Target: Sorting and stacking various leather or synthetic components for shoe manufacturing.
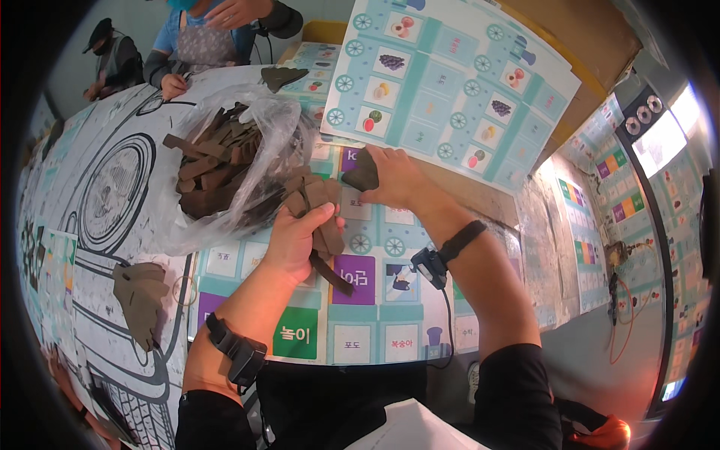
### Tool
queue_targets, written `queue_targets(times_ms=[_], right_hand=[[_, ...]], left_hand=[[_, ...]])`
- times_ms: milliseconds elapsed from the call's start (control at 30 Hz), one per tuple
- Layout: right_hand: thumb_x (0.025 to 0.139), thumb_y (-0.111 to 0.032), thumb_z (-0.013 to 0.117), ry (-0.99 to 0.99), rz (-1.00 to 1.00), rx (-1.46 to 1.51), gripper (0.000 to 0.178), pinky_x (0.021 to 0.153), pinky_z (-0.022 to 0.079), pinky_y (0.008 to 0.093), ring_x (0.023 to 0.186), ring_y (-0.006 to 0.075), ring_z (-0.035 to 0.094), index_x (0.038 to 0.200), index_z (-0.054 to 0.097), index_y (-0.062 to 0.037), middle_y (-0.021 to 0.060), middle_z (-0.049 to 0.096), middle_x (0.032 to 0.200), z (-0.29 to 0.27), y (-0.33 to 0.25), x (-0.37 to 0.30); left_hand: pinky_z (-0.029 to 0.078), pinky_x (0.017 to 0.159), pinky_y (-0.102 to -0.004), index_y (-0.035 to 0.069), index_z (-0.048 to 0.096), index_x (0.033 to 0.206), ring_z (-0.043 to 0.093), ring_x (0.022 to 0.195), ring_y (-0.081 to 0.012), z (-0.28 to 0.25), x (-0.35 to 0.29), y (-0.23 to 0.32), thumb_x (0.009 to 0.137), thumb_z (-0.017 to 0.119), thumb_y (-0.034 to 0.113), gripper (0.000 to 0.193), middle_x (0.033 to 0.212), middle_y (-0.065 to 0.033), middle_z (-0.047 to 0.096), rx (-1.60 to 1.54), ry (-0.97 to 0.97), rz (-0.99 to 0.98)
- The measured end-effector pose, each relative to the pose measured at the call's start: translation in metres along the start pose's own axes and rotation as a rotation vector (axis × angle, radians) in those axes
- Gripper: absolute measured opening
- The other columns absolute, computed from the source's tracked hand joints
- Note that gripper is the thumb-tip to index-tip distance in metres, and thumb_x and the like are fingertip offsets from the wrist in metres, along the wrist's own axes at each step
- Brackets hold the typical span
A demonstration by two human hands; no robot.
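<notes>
My left hand (289, 244) is closed around a fanned bunch of flat brown cut pieces (316, 196), its thumb pressed on top. A narrow brown strip (330, 274) dangles below that bunch. Just to the right, my right hand (397, 178) grips a darker brown flat piece (361, 172) between thumb and fingers. Their material is unclear. Left of both hands, a clear plastic bag (289, 124) lies open, full of similar brown strips (214, 169).
Printed picture sheets (364, 319) cover the table under my hands. A large printed board (450, 82) leans against a cardboard box (604, 52) at far right. Another stack of brown pieces (140, 300) lies at left. A co-worker (214, 37) stands across the table.
</notes>
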State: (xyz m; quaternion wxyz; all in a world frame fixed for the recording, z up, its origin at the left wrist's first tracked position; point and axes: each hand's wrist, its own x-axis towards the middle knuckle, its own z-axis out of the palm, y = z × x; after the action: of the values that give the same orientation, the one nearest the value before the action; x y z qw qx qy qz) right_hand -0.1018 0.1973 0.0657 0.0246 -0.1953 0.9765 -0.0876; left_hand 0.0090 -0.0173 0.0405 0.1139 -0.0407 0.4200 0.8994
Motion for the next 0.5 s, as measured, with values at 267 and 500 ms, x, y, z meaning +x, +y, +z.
queue_targets(times_ms=[267, 500], right_hand=[[0.077, -0.038, 0.082, -0.034, -0.032, -0.013, 0.097, 0.115, 0.039, 0.0466, 0.135, 0.0397, 0.046, 0.154, 0.035, -0.0017, 0.0218, 0.054, 0.142, 0.016, -0.008, 0.005], [0.077, -0.041, 0.082, 0.006, 0.130, 0.056, 0.092, 0.110, 0.045, 0.0452, 0.129, 0.0377, 0.053, 0.149, 0.042, -0.0001, 0.0214, 0.060, 0.132, 0.016, -0.020, -0.002]], left_hand=[[0.058, 0.073, -0.0345, 0.006, 0.062, 0.116, 0.068, 0.083, -0.0180, 0.000, -0.002, 0.003, 0.093, 0.069, 0.005, 0.024, 0.099, -0.0047, 0.066, -0.069, 0.017, -0.004], [0.058, 0.078, -0.0366, 0.004, 0.060, 0.122, 0.068, 0.086, -0.0189, -0.004, 0.000, 0.003, 0.092, 0.073, 0.011, 0.034, 0.103, -0.0066, 0.066, -0.044, -0.005, 0.018]])
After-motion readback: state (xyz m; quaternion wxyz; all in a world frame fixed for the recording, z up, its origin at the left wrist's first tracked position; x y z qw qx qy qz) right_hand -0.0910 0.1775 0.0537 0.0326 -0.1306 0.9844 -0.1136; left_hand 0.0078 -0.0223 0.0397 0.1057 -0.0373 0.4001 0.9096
